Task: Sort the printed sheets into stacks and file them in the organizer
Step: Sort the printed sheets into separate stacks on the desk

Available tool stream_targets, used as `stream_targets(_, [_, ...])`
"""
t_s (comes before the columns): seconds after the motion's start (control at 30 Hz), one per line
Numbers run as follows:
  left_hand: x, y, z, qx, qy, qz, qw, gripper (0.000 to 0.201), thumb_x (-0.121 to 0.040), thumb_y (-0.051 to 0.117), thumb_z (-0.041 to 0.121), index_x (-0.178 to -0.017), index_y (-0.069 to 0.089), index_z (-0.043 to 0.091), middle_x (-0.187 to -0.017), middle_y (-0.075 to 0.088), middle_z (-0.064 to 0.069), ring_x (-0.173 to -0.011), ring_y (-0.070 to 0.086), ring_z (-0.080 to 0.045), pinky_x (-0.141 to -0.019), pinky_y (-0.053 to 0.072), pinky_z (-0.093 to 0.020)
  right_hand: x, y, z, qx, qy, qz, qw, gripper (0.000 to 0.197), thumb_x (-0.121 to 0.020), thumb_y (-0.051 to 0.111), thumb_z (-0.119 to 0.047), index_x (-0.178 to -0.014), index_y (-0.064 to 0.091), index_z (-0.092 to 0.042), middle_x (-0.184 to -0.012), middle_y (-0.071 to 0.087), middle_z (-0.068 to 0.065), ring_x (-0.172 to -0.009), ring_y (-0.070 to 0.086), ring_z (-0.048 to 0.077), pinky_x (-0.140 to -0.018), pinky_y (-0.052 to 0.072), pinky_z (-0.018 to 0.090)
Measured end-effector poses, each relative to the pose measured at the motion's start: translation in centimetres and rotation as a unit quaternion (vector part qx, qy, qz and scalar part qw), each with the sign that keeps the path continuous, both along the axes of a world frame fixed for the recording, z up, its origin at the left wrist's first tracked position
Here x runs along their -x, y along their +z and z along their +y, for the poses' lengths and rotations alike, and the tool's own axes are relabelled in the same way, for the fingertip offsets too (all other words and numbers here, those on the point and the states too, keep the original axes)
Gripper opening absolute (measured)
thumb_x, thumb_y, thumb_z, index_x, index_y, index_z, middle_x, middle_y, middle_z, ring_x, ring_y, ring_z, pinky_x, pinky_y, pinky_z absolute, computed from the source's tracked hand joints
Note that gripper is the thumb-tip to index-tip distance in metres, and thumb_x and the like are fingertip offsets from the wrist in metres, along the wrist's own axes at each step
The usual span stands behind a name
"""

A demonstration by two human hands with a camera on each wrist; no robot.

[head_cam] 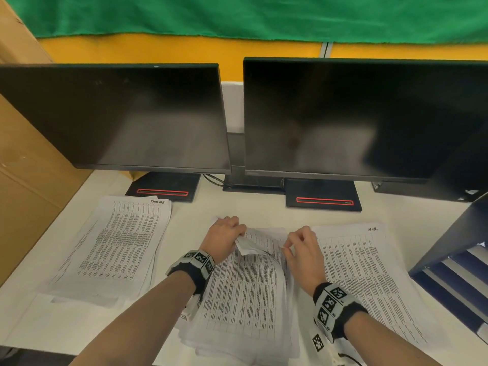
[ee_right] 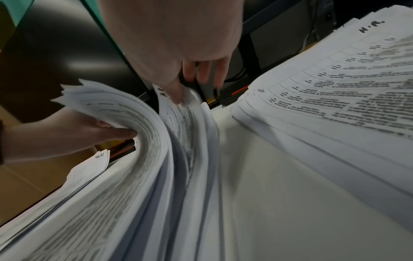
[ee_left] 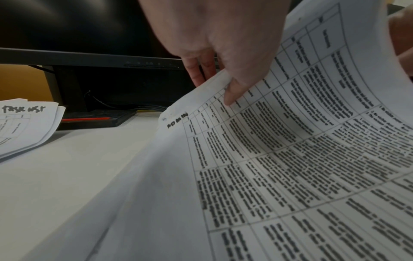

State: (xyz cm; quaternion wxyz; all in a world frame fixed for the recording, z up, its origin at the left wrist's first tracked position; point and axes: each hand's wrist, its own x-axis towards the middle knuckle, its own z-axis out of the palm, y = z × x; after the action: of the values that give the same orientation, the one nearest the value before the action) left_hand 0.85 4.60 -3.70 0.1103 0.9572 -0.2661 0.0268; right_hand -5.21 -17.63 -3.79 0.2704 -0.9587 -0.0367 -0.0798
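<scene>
Three stacks of printed sheets lie on the white desk (head_cam: pixel 200 210). My left hand (head_cam: pixel 237 233) grips a sheaf of sheets (head_cam: pixel 250 249) lifted from the far end of the middle stack (head_cam: pixel 245 299) and curls it back toward me. In the left wrist view the left hand (ee_left: pixel 225 79) has its thumb on the printed face and its fingers behind. My right hand (head_cam: pixel 289 247) pinches the far edge of a sheet lower in that stack; in the right wrist view its thumb tip presses a standing sheet (ee_right: pixel 176 114) beside the curled sheaf (ee_right: pixel 125 113). The dark blue organizer (head_cam: pixel 454 249) stands at the right.
The left stack (head_cam: pixel 113 249) carries a handwritten label, as does the right stack (head_cam: pixel 361 281), marked "H.R.". Two dark monitors (head_cam: pixel 116 114) (head_cam: pixel 356 117) on black bases stand behind the paper. A cardboard box (head_cam: pixel 23 180) borders the desk on the left.
</scene>
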Motion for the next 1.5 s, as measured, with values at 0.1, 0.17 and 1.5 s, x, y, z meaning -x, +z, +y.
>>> stream_targets(0.1, [-0.1,-0.2,0.1,-0.005,0.002,0.001,1.000,0.018,-0.071,0.073,0.010,-0.076,0.057,0.016,-0.076,0.055,-0.002,-0.066,0.052,-0.019,-0.059,0.035,-0.027,0.5,0.2,0.8,-0.060,0.030,0.034,0.997,0.014,-0.085,0.060,-0.014,-0.081,0.048,-0.020,-0.084,0.052,-0.005,-0.074,0.049,0.013,-0.064,0.045,0.027])
stream_targets(0.17, [-0.2,-0.3,0.1,-0.006,0.003,0.002,1.000,0.019,-0.070,0.073,0.010,-0.076,0.056,0.017,-0.076,0.055,-0.001,-0.066,0.051,-0.019,-0.059,0.035,-0.027,1.0,0.1,1.4,-0.177,0.010,0.119,0.977,0.013,-0.091,0.055,-0.016,-0.094,0.045,-0.023,-0.081,0.058,-0.007,-0.067,0.054,0.008,-0.057,0.044,0.018])
stream_targets(1.5, [-0.1,-0.6,0.4,0.003,0.003,0.004,1.000,0.021,-0.070,0.077,0.013,-0.079,0.059,0.019,-0.078,0.055,-0.001,-0.066,0.050,-0.018,-0.058,0.043,-0.030,-1.5,-1.1,-0.6,0.063,0.011,0.107,0.992,0.012,-0.087,0.053,-0.023,-0.080,0.061,-0.028,-0.093,0.052,-0.008,-0.096,0.044,0.015,-0.087,0.019,0.033])
